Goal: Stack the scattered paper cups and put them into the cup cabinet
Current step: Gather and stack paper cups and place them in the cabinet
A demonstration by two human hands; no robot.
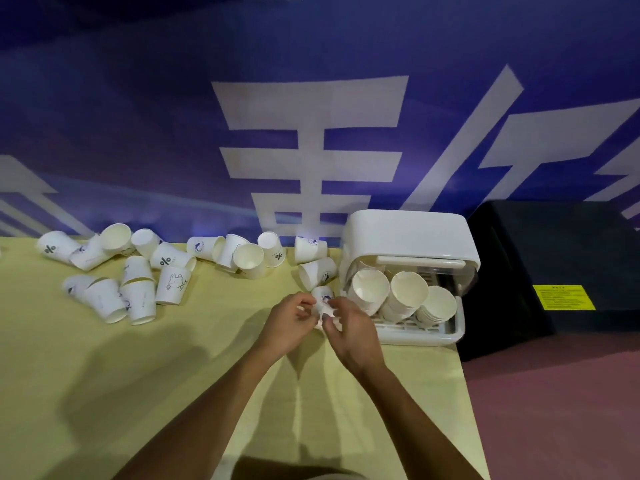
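**Some cups are put away, lots are left**

The big blue wall (138, 116) with white letters stands behind everything. In front of it is the yellow surface (173, 375). A black box (554, 244) with a yellow sticker (562, 297) sits off its right end.

The white cup cabinet (408, 233) stands on the right end of the surface, just beside the black box. Its lid is up. Inside, three stacks (408, 291) of cups lie on their sides with their open mouths facing out. So part of the job is done.

A lot is not done. Many loose cups (138, 268) lie along the back of the surface, from the far left to the middle. Some stand, some lie tipped over, and many touch each other. A few look pushed into each other, but most are single. Close to the left side of the cabinet lie two more cups (317, 273).

The left hand (289, 320) and the right hand (349, 327) meet just in front of the cabinet's left corner. Both grips are closed around the held cups (323, 299), with fingers curled on each side. One cup with a blue picture shows between the hands. It looks like one cup is going into another, but I cannot tell how many the hands hold.

My guess is that the job is less than half done. The held cups have to go into the cabinet. Then all the loose ones need stacking and putting in too. The front of the cabinet looks quite full, so fitting the rest may be hard.
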